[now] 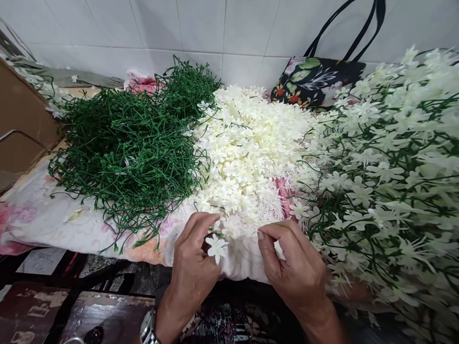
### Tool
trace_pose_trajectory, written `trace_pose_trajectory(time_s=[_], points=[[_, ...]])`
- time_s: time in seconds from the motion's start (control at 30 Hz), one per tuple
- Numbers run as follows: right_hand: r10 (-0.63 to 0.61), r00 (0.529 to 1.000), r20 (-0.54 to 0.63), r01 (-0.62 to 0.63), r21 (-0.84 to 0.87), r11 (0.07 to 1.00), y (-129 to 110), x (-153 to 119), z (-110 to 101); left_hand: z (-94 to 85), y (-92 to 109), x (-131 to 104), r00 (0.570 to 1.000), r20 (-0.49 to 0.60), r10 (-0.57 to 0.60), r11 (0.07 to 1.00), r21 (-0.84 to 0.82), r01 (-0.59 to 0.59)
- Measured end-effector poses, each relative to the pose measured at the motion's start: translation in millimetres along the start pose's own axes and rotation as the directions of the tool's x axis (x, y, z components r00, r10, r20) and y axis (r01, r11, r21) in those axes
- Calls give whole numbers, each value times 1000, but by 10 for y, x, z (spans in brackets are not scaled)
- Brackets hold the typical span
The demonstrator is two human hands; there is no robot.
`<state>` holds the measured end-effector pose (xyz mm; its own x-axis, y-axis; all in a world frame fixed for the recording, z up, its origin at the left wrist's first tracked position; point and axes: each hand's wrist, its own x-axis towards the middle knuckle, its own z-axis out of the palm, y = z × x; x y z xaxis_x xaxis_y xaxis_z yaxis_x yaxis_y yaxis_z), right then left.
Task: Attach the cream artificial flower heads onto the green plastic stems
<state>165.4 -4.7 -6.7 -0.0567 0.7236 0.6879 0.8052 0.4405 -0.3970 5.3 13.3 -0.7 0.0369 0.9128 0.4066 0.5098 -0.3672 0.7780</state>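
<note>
My left hand (pixel 197 252) is closed around an artificial flower stem, most of it hidden by the fingers. One white artificial flower (pixel 217 247) shows at its thumb side, petals spread. To the right, my right hand (pixel 292 258) is pinched, thumb against forefinger; whatever sits at the fingertips is too small to make out. Just beyond both hands lies a heap of loose white blossoms (pixel 249 142). Left of that is a tangled pile of green plastic stems (pixel 132 142). Thin white stamen pieces (pixel 268 209) lie near the right fingertips.
A large mass of assembled white flowers on green stems (pixel 388 194) rises at the right. Behind the heap, a black floral bag (pixel 317 79) leans on the tiled wall (pixel 198 23). A cardboard box (pixel 19 117) stands at the left. Floral cloth (pixel 78 231) covers the table.
</note>
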Motion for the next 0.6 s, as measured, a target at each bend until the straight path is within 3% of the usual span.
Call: trace_pose_trajectory(time_s=[0.07, 0.17, 0.27, 0.33, 0.37, 0.43, 0.6], points=[[-44, 999, -2, 44, -55, 998, 7, -19, -23, -25, 40, -28, 999, -20, -29, 998, -49, 28], [-104, 994, 13, 105, -79, 991, -10, -65, -56, -35, 121, -86, 974, 106, -198, 938, -268, 220], [-185, 983, 6, 185, -29, 982, -58, -113, -76, -10, 173, -132, 855, 296, -425, 703, -487, 518], [-248, 969, -3, 248, 19, 969, -99, -141, -77, 6, 173, -153, 777, 380, -502, 554, -549, 626], [-273, 962, -5, 273, 41, 961, -118, -156, -74, 10, 164, -163, 758, 405, -511, 519, -558, 648], [-297, 955, 3, 296, 81, 952, -148, -188, -66, 10, 138, -183, 754, 428, -498, 514, -555, 654], [-246, 968, 59, 236, 137, 962, -139, -240, -100, -13, 99, -214, 791, 388, -473, 610, -504, 611]])
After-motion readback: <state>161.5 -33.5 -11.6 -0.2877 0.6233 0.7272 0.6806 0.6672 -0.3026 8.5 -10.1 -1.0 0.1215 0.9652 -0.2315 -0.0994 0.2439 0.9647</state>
